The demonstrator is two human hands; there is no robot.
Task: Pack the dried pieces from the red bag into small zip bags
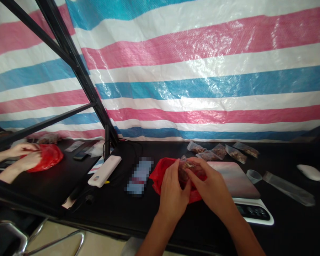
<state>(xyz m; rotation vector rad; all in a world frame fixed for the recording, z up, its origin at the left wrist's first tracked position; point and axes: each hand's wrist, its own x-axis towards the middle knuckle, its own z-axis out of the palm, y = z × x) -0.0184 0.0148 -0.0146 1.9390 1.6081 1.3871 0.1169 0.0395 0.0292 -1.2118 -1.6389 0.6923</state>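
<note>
My left hand [173,193] and my right hand [210,186] meet over a red plastic bag [160,174] on the black table [122,209]. Together they pinch a small clear pouch [188,169] filled with brown pieces, held just above the red bag. Fingers of both hands are curled round the pouch. Part of the red bag is hidden under my hands.
A digital scale [242,188] sits right of my hands, with a small clear cup [254,175] and empty clear sleeves [288,188] beyond. Several filled pouches [221,151] lie at the back. A white power bank [104,170] lies left. Another person's hands [26,156] hold a red bag [49,156] at far left.
</note>
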